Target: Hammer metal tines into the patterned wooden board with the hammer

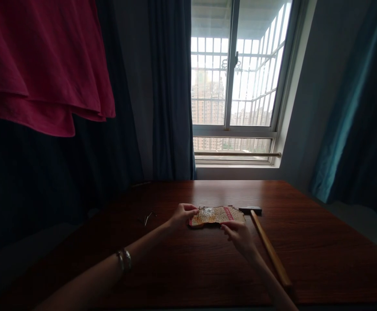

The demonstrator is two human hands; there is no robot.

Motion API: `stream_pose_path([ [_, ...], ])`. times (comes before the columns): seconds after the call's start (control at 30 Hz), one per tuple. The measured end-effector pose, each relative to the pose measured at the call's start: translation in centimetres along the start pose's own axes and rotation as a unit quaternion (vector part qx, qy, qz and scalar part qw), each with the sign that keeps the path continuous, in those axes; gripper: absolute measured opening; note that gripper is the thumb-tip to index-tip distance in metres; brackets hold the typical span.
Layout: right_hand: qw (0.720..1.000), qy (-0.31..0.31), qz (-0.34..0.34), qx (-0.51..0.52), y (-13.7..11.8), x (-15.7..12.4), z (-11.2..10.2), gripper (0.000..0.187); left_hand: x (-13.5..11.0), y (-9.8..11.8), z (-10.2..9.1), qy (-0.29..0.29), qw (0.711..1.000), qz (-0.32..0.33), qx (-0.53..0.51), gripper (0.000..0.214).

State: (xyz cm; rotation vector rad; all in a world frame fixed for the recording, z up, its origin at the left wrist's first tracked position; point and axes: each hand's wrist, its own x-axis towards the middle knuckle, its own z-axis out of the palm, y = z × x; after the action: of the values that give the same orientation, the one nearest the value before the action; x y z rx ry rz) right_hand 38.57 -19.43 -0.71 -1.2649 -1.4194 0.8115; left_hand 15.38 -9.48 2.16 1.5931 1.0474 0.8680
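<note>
On a dark wooden table (321, 242) below a barred window (236, 86), the left hand (182, 214) pinched an upright nail (202, 210) at a dotted wooden board's (219, 214) left end while the unclenched right hand (240, 235) pressed its near edge, apparently steadying it, a hammer (269, 248) just beside.

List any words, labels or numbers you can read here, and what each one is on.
None: no words, numbers or labels can be read in this view.
The patterned piece touched by the left hand and right hand shows only dots and stripes, no letters.
The hammer shows no visible marking.
</note>
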Motion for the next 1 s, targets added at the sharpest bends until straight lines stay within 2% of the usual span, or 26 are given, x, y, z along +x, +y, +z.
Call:
stream_pose_path([
  [0.1,0.997,-0.016,0.032,0.067,0.1,0.9,2.3,0.035,-0.7,-0.8,2.8,-0.022,0.999,0.02,-0.029,0.04],
  [0.23,0.991,-0.035,0.045,0.125,0.2,1.4,3.5,0.033,-1.5,-1.5,4.8,-0.03,0.998,0.013,-0.05,0.038],
  [0.33,0.989,-0.048,0.038,0.132,0.0,1.2,3.9,0.031,-1.9,-1.4,5.3,-0.025,0.998,-0.012,-0.058,0.04],
  [0.43,0.99,-0.035,0.043,0.131,-0.2,1.0,4.1,0.03,-2.1,-1.5,5.5,-0.013,0.997,-0.024,-0.066,0.042],
  [0.7,0.992,0.011,0.013,0.124,-0.8,2.1,4.9,0.032,-1.6,-1.9,5.9,0.032,0.996,0.0,-0.084,0.048],
  [0.83,0.994,0.044,-0.018,0.101,0.1,4.1,4.8,0.038,0.2,-1.6,5.1,0.068,0.995,0.05,-0.046,0.043],
  [0.93,0.996,0.061,-0.028,0.061,1.2,6.2,4.2,0.04,2.4,-2.0,3.1,0.113,0.989,0.091,0.018,0.035],
  [1.0,0.997,0.059,-0.03,0.026,1.8,7.6,3.9,0.038,3.8,-2.7,1.4,0.122,0.982,0.11,0.097,0.031],
])
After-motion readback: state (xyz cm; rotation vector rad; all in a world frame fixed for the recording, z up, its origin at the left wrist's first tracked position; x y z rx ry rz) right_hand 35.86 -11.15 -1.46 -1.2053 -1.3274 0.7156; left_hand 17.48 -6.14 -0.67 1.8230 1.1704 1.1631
